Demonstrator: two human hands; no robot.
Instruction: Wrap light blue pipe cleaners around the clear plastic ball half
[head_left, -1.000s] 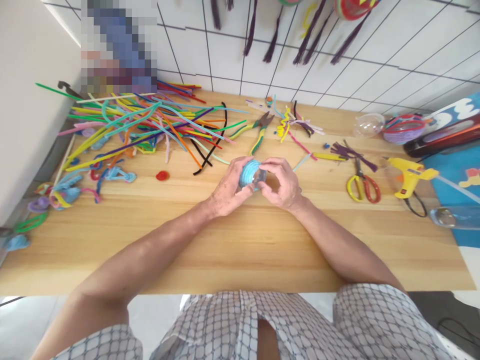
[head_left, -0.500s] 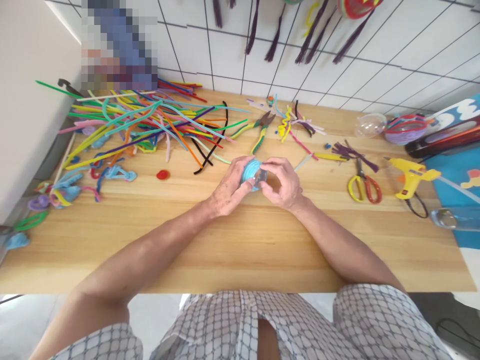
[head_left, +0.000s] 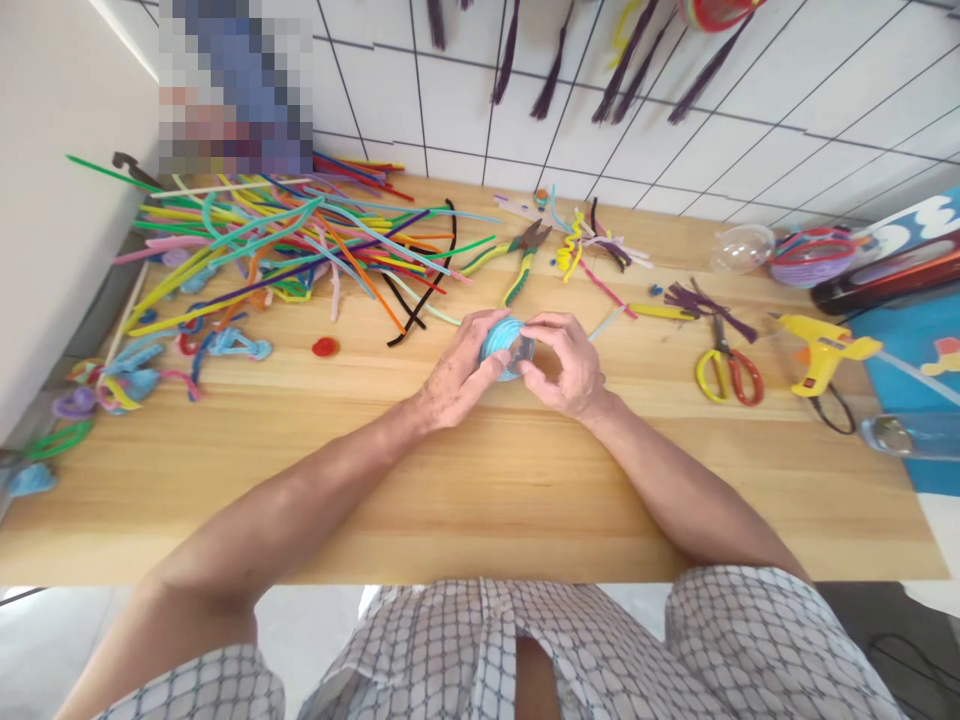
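Observation:
Both hands meet over the middle of the wooden table (head_left: pixel 480 480). My left hand (head_left: pixel 455 377) cups a small clear plastic ball wrapped in light-blue pipe cleaner (head_left: pixel 501 344), with fingers curled round its left side. My right hand (head_left: pixel 564 366) is closed on the ball's right side, thumb and fingers pinching at it. A loose end of blue pipe cleaner (head_left: pixel 606 323) trails out to the right from behind my right hand. Much of the ball is hidden by the fingers.
A heap of coloured pipe cleaners (head_left: pixel 285 245) covers the far left. Pliers (head_left: pixel 525 260) lie behind the hands. Scissors (head_left: pixel 726 368), a yellow glue gun (head_left: pixel 821 352), a clear half shell (head_left: pixel 739 250) and a wrapped ball (head_left: pixel 814 258) sit at right. A red coil (head_left: pixel 325 348) lies left.
The hands stay in place on the blue-wrapped ball; only small finger shifts show. The view has drifted slightly.

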